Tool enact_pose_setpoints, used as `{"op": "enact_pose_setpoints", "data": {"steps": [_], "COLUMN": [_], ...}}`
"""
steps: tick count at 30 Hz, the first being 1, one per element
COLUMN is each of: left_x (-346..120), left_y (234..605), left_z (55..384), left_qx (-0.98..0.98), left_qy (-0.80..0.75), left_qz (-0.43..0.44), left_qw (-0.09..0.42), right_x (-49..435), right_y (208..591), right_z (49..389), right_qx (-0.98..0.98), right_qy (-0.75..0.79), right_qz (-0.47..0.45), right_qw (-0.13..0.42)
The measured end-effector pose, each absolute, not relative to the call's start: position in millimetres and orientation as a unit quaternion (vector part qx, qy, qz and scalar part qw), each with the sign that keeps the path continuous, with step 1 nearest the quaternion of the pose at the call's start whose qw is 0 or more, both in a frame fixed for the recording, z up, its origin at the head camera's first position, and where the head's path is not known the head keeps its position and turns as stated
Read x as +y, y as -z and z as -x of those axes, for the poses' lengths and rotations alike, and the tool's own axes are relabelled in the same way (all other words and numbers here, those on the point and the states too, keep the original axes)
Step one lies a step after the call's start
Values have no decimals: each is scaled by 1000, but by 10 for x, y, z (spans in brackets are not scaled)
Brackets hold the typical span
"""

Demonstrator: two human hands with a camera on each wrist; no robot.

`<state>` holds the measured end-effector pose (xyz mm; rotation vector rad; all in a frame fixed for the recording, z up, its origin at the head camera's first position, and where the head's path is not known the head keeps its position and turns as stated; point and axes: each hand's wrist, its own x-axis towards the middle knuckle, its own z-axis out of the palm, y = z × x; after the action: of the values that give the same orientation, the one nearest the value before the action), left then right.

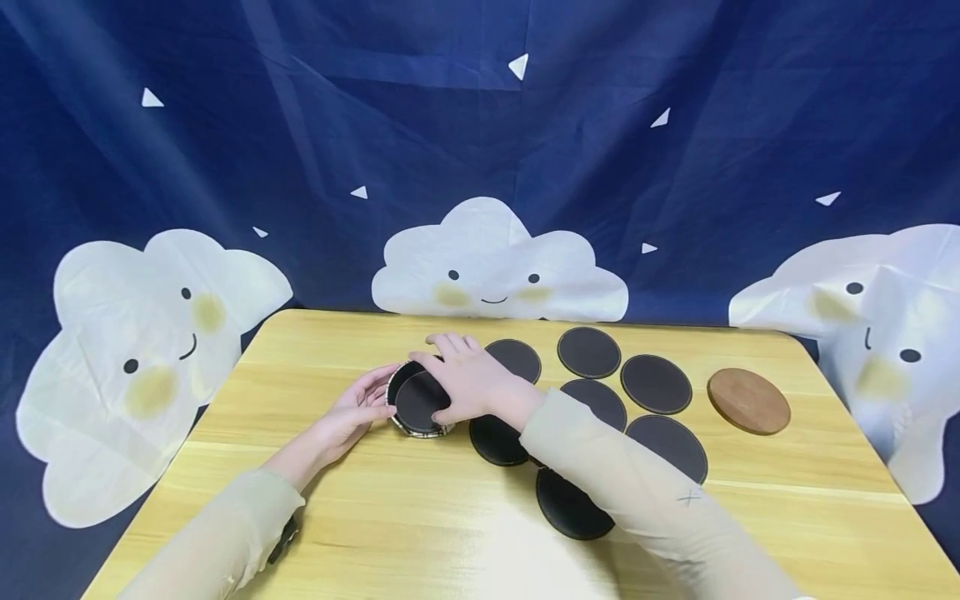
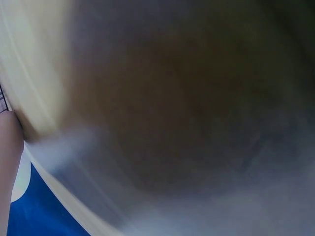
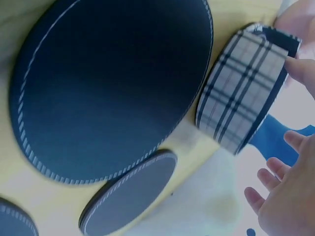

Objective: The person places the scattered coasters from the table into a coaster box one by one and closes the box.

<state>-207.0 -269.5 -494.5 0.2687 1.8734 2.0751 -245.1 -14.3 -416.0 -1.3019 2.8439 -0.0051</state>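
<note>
My left hand (image 1: 352,415) grips a round coaster holder (image 3: 241,91) from its left side, thumb at the near rim and fingers behind the wall. The holder has a plaid outside and a black inside, and stands tipped toward me in the head view. A black round coaster (image 1: 417,402) lies in its opening. My right hand (image 1: 476,379) reaches over the holder's right side, its fingers spread and its thumb right at the rim. In the right wrist view its fingers (image 3: 271,181) are apart from the holder. The left wrist view is mostly blurred, with a finger (image 2: 7,157) at its edge.
Several black stitched coasters lie on the wooden table (image 1: 375,517), among them one at the back (image 1: 588,352) and one in front (image 1: 573,504), partly under my right sleeve (image 1: 637,500). A brown wooden disc (image 1: 748,402) lies farther right. A blue curtain (image 1: 480,125) hangs behind the table.
</note>
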Motion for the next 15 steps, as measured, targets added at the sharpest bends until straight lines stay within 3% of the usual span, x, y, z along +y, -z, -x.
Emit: {"op": "enact_pose_setpoints", "data": {"steps": [15], "left_x": [-2691], "left_y": [4938], "left_z": [2064], "left_qx": [662], "left_qy": [-725], "left_qz": [-88], "left_qw": [167], "right_x": [373], "right_y": [4028], "right_z": [2687], "right_qx": [920], "right_qy": [35], "right_qz": [391], "right_qw": [-5]}}
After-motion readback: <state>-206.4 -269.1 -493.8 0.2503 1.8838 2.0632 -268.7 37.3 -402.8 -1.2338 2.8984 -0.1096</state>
